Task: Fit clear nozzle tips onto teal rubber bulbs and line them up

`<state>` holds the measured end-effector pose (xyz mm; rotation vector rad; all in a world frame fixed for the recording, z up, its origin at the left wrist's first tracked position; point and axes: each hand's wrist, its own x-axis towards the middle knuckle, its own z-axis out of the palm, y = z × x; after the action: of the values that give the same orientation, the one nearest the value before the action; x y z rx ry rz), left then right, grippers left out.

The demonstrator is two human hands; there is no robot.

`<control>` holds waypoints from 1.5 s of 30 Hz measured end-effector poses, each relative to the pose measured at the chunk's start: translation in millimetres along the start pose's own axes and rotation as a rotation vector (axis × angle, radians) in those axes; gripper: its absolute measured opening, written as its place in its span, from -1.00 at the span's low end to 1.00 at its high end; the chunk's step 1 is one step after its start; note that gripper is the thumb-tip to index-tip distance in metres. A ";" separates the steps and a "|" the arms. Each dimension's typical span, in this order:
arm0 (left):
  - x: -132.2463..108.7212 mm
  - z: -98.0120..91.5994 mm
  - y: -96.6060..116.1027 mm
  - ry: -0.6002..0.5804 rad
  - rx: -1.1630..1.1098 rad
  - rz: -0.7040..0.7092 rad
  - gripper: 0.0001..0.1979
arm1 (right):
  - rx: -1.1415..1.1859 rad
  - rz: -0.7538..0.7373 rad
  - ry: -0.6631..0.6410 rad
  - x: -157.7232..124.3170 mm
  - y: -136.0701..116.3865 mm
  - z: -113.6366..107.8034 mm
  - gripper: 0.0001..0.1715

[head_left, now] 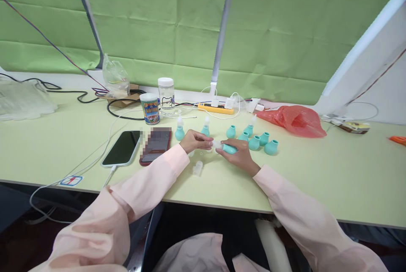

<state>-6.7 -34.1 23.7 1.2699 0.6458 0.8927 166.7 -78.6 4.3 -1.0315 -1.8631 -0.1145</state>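
Observation:
My right hand (238,153) is closed around a teal squeeze bulb (229,149), which lies on its side with its neck to the left. A translucent nozzle (217,144) sits at the neck, and my left hand (197,140) pinches the nozzle's far end. Behind my hands stand a bulb with a clear nozzle (179,131) and another such bulb (205,129); a third nozzled bulb (249,130) is farther right. Several open-necked teal bulbs (254,143) are grouped beyond my right hand. Loose clear plastic parts (198,168) lie below my left hand, partly hidden by it.
Left of my hands lie a phone with a charging cable (121,148) and a red-edged phone (156,146). A printed cup (150,108), a lidded clear jar (166,95) and a yellow power strip (215,108) line the back. A red plastic bag (294,120) is at right.

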 end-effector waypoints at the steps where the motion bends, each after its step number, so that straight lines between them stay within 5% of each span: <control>1: 0.6 -0.2 -1.8 0.015 -0.021 0.010 -0.66 | 0.017 0.036 0.022 -0.5 -1.4 1.3 -0.80; 23: 3.2 -0.5 -8.7 -0.073 0.014 0.096 -0.73 | 0.039 0.026 0.015 0.8 2.7 1.8 -0.79; 30: 0.7 6.6 -3.8 0.009 0.035 0.157 -0.46 | -0.078 -0.034 0.047 16.2 13.2 -7.8 -0.77; 34: 2.8 4.2 -5.0 0.090 0.264 0.208 -0.55 | -0.185 0.045 0.116 20.1 25.3 -9.4 -0.76; 39: 4.5 2.8 -9.5 0.155 0.758 0.314 -0.76 | -0.179 0.158 0.034 18.0 35.3 -5.7 -0.73; 45: 5.7 0.3 -15.7 0.131 1.166 0.391 -0.76 | -0.130 0.263 -0.053 14.7 43.6 -0.6 -0.72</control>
<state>-0.2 -30.3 8.9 2.4515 1.1153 0.9296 194.8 -42.2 1.3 -1.3713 -1.7673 -0.0536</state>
